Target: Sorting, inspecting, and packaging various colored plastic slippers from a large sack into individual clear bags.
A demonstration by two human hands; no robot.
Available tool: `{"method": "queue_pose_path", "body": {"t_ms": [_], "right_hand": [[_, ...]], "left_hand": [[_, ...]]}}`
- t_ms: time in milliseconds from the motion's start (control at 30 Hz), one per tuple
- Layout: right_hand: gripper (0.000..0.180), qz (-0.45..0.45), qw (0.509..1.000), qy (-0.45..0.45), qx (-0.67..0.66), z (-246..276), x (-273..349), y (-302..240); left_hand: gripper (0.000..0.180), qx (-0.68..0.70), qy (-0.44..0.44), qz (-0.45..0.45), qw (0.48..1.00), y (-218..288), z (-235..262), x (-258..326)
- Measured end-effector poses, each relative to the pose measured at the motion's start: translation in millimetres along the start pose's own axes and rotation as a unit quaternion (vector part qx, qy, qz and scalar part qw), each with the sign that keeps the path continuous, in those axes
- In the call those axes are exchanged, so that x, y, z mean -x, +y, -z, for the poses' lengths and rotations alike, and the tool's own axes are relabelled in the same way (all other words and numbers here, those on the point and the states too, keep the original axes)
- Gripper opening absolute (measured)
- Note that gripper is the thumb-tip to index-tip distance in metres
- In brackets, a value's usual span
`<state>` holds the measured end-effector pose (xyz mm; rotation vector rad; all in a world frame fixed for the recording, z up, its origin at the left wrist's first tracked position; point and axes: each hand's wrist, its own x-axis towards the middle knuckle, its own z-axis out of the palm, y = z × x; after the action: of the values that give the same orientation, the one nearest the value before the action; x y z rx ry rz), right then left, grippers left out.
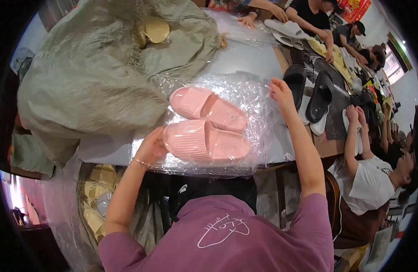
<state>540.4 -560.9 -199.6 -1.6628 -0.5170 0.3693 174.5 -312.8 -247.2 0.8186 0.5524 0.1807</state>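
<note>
Left hand (149,145) at 8 to 9 o'clock, taking the pink pair as the clock's centre. Your fingers are at the toe of the near pink slipper (204,140); can't tell whether they grip it, the film, or only press. Right hand (280,90) at 2 o'clock, lifted, fingers loosely curled by the edge of the clear bag (258,106); can't tell if you have film pinched there.

Near slipper and far pink slipper (209,108) lie side by side mid-desk, toes toward 9, heels toward 3. Glare runs over both; they look to be inside the bag. Desk (240,56) bare toward 12 to 1.

Risks, my judgement:

- Bag reaches your desk edge at 6 o'clock. A tug toward you could drag pair and bag into your lap.
- Film looks thin and crumpled. A hard pull from 2 o'clock, with the toe pinned at 9, could stretch or split it.
- Slippers lie close but free of each other. Pushing just the near one could skew the pair or ride it over its mate.
- Big green sack (93,81) at 10 o'clock crowds the bag's corner; slumping, it could pin the film or nudge the toes.
- Black slipper (320,97) toward 3 o'clock, just past your right forearm. A wide elbow swing could knock it.
</note>
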Motion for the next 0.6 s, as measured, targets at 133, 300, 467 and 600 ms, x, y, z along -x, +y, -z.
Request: {"method": "queue_pose_path", "body": {"t_ms": [133, 300, 467, 600], "right_hand": [[0.049, 0.042, 0.965, 0.036, 0.255, -8, 60, -21], [0.045, 0.055, 0.929, -0.051, 0.361, -15, 109, -23], [0.039, 0.047, 0.971, -0.009, 0.235, 21, 97, 5], [0.033, 0.23, 0.878, 0.053, 0.416, 22, 88, 10]], "left_hand": [[0.028, -0.168, 0.094, -0.025, 0.981, 7, 14, -8], [0.026, -0.337, 0.145, 0.02, 0.93, 22, 17, -26], [0.021, -0.399, 0.18, -0.256, 0.862, 4, 25, -41], [0.021, -0.453, 0.17, -0.266, 0.834, 3, 50, -36]]}}
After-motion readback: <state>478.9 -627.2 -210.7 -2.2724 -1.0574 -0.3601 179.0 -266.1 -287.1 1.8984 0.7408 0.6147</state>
